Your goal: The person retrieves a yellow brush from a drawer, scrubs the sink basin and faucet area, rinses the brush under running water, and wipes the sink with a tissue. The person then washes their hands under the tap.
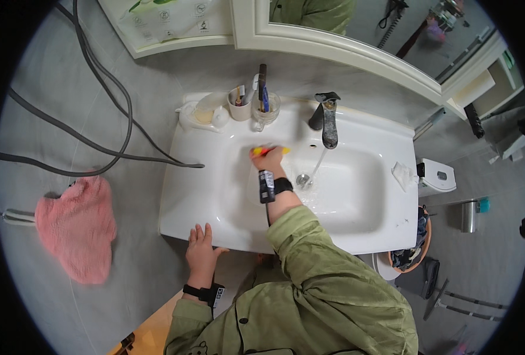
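My right hand (267, 161) is closed round a small yellow-and-red object (285, 150) and presses it to the left inner wall of the white sink (366, 160). Most of that object is hidden by my fingers, so its kind cannot be made out. My left hand (201, 253) lies open at the sink's front edge, fingers stretched onto the rim. Water runs from the dark faucet (330, 121) toward the drain (302, 180).
Behind the basin stand a cup with toothbrushes (239, 107), a clear glass mug (265, 113) and a soap dish (205, 116). A crumpled tissue (403, 176) lies at the right rim. Grey hoses (97, 142) hang at left near a pink towel (79, 228).
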A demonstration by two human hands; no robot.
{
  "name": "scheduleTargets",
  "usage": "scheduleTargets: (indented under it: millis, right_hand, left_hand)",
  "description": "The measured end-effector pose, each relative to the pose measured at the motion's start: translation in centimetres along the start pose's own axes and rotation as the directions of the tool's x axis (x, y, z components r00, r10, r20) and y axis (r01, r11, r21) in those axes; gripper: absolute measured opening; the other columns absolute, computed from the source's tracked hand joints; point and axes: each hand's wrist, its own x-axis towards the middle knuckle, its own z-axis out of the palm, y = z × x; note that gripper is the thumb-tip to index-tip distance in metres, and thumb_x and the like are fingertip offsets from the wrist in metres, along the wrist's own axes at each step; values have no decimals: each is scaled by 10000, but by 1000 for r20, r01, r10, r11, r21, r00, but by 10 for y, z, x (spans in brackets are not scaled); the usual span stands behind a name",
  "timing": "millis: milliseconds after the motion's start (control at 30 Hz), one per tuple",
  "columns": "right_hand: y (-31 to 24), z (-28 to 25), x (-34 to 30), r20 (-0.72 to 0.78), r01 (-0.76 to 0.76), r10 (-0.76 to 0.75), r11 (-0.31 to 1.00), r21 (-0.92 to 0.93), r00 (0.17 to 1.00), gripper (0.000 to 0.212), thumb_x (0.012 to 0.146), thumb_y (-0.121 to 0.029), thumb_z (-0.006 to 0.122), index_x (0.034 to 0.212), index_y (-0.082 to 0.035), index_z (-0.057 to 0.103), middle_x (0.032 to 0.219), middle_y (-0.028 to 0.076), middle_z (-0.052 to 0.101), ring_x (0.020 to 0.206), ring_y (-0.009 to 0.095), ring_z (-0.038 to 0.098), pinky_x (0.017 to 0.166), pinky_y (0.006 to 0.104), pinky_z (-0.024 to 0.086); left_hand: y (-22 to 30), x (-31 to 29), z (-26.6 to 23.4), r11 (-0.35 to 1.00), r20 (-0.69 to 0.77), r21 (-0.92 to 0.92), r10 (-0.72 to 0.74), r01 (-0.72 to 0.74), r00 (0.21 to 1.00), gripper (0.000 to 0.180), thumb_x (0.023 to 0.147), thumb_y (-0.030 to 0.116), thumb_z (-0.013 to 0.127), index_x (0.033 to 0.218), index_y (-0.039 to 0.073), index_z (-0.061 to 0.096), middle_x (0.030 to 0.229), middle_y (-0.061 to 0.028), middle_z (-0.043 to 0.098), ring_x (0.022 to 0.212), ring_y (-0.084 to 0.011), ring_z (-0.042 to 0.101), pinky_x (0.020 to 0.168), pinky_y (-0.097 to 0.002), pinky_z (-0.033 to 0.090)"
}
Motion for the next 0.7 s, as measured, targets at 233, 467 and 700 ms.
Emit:
scheduleTargets:
  millis: [233,467,700]
  right_hand:
    - [58,0,15,-131,-471,454,866,-170,881,195,866,-301,398,780,-127,385,685,56,411,578,219,423,538,389,389]
    - [18,-14,19,-118,118,-104,986,116,987,195,856,-294,351,774,-119,374,704,54,426,594,203,417,567,374,401]
    - [130,9,-13,-214,-268,191,861,-432,958,234,872,-303,374,722,-127,416,636,32,436,518,191,429,444,337,356]
  left_hand:
    - [-10,-3,-1,999,62,26,-29,27,998,894,572,471,767,1319,87,464,1339,-226,443,1227,-365,445,955,-369,437]
    - [-44,-5,-7,992,25,-94,87,-85,996,842,597,402,780,1311,82,468,1347,-180,453,1223,-340,455,957,-366,436]
    - [-87,5,-15,989,-39,-96,107,-110,994,828,577,320,802,1293,65,474,1323,-163,480,1224,-329,445,991,-367,403]
